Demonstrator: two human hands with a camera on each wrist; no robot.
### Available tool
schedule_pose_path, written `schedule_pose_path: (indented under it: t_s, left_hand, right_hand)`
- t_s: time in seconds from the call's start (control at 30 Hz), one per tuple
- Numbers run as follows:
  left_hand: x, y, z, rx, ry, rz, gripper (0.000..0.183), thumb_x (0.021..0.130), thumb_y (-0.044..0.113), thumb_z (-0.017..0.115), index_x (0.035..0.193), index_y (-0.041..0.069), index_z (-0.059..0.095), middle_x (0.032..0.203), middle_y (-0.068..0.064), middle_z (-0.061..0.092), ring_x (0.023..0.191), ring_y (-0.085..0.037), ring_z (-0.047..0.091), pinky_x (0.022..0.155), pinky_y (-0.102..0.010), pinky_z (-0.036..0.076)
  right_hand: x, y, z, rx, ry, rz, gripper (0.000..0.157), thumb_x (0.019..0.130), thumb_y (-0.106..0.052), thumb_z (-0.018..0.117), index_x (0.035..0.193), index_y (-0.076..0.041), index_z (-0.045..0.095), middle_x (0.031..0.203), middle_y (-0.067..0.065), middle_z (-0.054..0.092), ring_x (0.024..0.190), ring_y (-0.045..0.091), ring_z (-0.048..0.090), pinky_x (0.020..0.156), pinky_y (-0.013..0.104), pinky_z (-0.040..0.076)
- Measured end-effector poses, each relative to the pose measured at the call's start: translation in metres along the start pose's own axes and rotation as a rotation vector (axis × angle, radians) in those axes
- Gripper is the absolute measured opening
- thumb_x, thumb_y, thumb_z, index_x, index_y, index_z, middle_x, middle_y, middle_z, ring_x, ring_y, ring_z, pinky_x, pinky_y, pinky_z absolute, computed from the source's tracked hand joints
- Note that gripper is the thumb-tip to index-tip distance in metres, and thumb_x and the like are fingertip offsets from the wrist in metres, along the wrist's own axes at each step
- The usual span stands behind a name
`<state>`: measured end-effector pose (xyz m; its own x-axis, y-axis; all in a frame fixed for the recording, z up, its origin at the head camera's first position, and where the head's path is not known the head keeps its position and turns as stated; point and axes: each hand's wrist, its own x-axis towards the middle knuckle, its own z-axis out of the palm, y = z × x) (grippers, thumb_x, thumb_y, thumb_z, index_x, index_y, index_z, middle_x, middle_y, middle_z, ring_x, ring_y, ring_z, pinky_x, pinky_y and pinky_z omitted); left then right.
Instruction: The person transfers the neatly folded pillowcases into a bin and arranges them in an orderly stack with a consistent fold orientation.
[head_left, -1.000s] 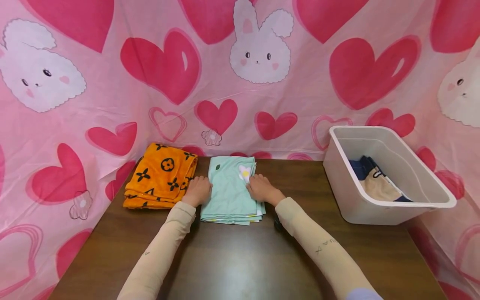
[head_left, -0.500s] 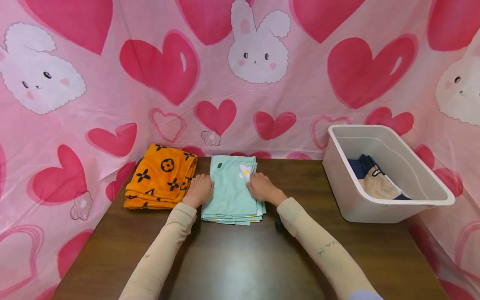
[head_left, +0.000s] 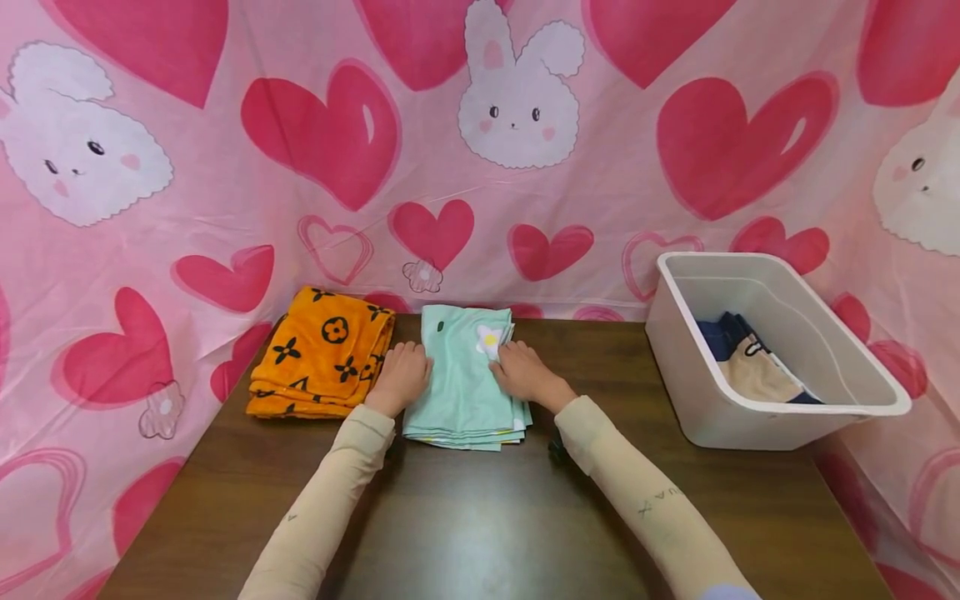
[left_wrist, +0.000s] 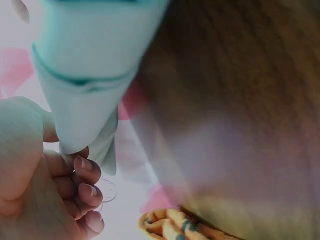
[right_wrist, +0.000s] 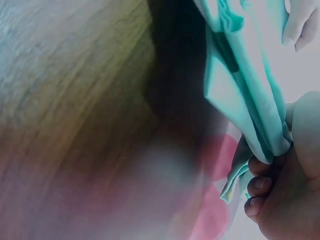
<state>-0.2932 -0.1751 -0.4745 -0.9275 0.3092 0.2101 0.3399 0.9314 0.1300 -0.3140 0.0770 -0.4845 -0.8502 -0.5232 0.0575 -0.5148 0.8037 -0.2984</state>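
Note:
A mint-green folded cloth (head_left: pixel 459 387) with a white flower print lies in the middle, its layers stacked toward the near edge. At its left side my left hand (head_left: pixel 405 375) grips the folded edge between thumb and curled fingers, as the left wrist view of that hand (left_wrist: pixel 55 180) shows. On the opposite side my right hand (head_left: pixel 525 372) holds the other edge; in the right wrist view several layers of the cloth (right_wrist: pixel 257 95) run into the curled fingers (right_wrist: pixel 260 186). The cloth hides part of the fingertips.
An orange folded blanket (head_left: pixel 318 354) with black motifs sits just left of my left hand. A pale grey bin (head_left: pixel 678 387) stands at the right, with navy and beige clothes (head_left: pixel 757 371) inside. The brown table (head_left: pixel 465 525) backs onto a pink heart-print curtain (head_left: pixel 622 192).
The mint cloth's far edge has shifted slightly away from me and its top looks more rumpled. My left hand has moved a little forward and right; my right hand has moved slightly forward.

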Motion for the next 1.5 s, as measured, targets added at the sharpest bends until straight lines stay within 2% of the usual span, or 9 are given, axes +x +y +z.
schedule_pose_path:
  t_s: [0.33, 0.47, 0.73, 0.97, 1.27, 1.5]
  left_hand:
    - [0.002, 0.009, -0.010, 0.044, 0.046, 0.033, 0.032, 0.103, 0.022, 0.056, 0.090, -0.007, 0.061, 0.082, -0.017, 0.058, 0.079, -0.034, 0.051, 0.075, -0.046, 0.047]
    - [0.003, 0.012, -0.014, 0.029, 0.051, 0.029, 0.031, 0.104, 0.021, 0.055, 0.089, -0.005, 0.062, 0.083, -0.017, 0.058, 0.080, -0.035, 0.052, 0.075, -0.046, 0.047]
    - [0.007, 0.020, -0.020, -0.017, 0.039, 0.016, 0.032, 0.106, 0.023, 0.051, 0.092, -0.004, 0.062, 0.087, -0.018, 0.060, 0.084, -0.036, 0.053, 0.079, -0.048, 0.046]
    - [0.006, 0.023, -0.025, -0.027, 0.041, 0.038, 0.032, 0.105, 0.023, 0.051, 0.090, -0.003, 0.062, 0.085, -0.017, 0.060, 0.083, -0.036, 0.054, 0.079, -0.048, 0.047]
    - [0.010, 0.029, -0.031, -0.046, 0.027, 0.021, 0.033, 0.106, 0.025, 0.051, 0.094, -0.003, 0.063, 0.089, -0.017, 0.062, 0.086, -0.035, 0.055, 0.083, -0.048, 0.046]
    - [0.011, 0.034, -0.032, -0.054, 0.033, 0.041, 0.033, 0.105, 0.026, 0.051, 0.091, -0.001, 0.062, 0.085, -0.014, 0.059, 0.082, -0.033, 0.052, 0.079, -0.045, 0.043]
  right_hand:
    - [-0.008, -0.003, -0.016, 0.013, 0.044, -0.012, 0.029, 0.106, -0.025, 0.049, 0.101, 0.002, 0.058, 0.091, 0.013, 0.055, 0.088, 0.031, 0.049, 0.082, 0.043, 0.041]
    - [-0.010, -0.003, -0.021, -0.003, 0.042, -0.018, 0.030, 0.106, -0.026, 0.048, 0.101, 0.003, 0.058, 0.091, 0.014, 0.055, 0.088, 0.031, 0.049, 0.082, 0.042, 0.041]
    - [-0.014, 0.001, -0.033, 0.010, 0.039, 0.013, 0.029, 0.106, -0.026, 0.048, 0.098, 0.000, 0.057, 0.091, 0.012, 0.053, 0.087, 0.030, 0.045, 0.081, 0.041, 0.038]
    - [-0.016, 0.002, -0.036, 0.016, 0.058, 0.009, 0.029, 0.106, -0.026, 0.048, 0.100, 0.001, 0.056, 0.093, 0.014, 0.054, 0.089, 0.032, 0.046, 0.083, 0.043, 0.038]
    - [-0.022, 0.004, -0.049, 0.014, 0.078, -0.012, 0.030, 0.106, -0.027, 0.049, 0.101, 0.001, 0.057, 0.091, 0.013, 0.053, 0.086, 0.030, 0.044, 0.080, 0.041, 0.037]
    - [-0.028, 0.007, -0.058, 0.023, 0.091, -0.011, 0.027, 0.105, -0.025, 0.050, 0.096, 0.000, 0.056, 0.088, 0.012, 0.052, 0.087, 0.031, 0.046, 0.080, 0.042, 0.038]
